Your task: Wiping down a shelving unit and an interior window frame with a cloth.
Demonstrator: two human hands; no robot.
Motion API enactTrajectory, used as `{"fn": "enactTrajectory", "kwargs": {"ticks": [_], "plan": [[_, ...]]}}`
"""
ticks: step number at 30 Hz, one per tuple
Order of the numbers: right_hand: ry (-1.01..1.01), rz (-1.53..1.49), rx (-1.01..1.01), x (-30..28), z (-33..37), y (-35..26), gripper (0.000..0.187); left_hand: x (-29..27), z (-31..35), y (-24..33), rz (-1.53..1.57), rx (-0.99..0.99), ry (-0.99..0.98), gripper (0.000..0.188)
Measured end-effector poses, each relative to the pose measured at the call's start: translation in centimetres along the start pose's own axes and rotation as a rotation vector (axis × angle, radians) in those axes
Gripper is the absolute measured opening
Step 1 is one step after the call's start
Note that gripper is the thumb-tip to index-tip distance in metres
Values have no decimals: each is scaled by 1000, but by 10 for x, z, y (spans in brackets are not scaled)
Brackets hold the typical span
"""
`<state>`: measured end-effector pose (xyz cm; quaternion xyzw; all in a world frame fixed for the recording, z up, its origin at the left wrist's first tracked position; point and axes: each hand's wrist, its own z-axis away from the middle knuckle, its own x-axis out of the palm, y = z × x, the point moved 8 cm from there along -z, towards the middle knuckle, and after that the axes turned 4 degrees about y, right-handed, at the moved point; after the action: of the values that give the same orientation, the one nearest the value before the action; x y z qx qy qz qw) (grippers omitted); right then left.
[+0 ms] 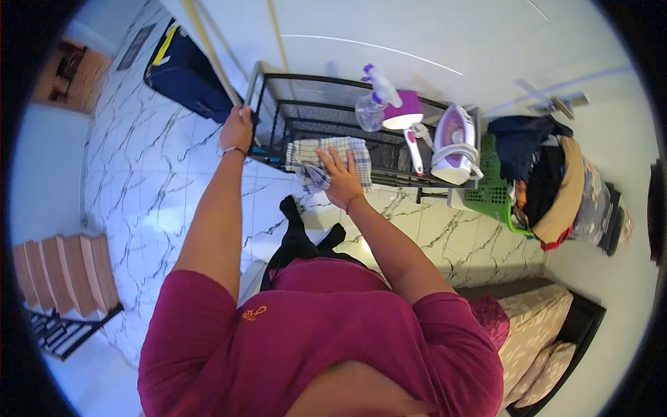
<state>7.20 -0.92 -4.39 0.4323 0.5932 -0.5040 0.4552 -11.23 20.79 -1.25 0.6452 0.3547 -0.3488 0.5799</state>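
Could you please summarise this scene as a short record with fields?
Left hand: closed on the left end of the black rack
Right hand: fingers spread on the checked cloth
Cloth position: over the rack's front edge
Also on rack: spray bottle, purple-and-white handled device, iron
Right of rack: green basket holding clothes
Left of rack: dark blue suitcase

A maroon short-sleeved shirt point(347, 333) with yellow chest marking point(254, 313) accompanies bracelets point(235, 149).
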Motion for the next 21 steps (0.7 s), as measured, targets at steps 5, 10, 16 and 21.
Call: {"fn": "enactTrajectory", "kwargs": {"ticks": [5,10,16,21], "plan": [[60,-76,-119,-2,-15,-18,54,-11,9,15,-154,41,41,44],[-3,29,-29,-17,35,41,56,-10,13,23,-351,159,127,47],[10,27,12,-19,42,50,61,-13,15,38,-488,211,111,48],[-25,-71,-37,-6,-13,-13,50,-7,13,32,-537,223,80,50]]}}
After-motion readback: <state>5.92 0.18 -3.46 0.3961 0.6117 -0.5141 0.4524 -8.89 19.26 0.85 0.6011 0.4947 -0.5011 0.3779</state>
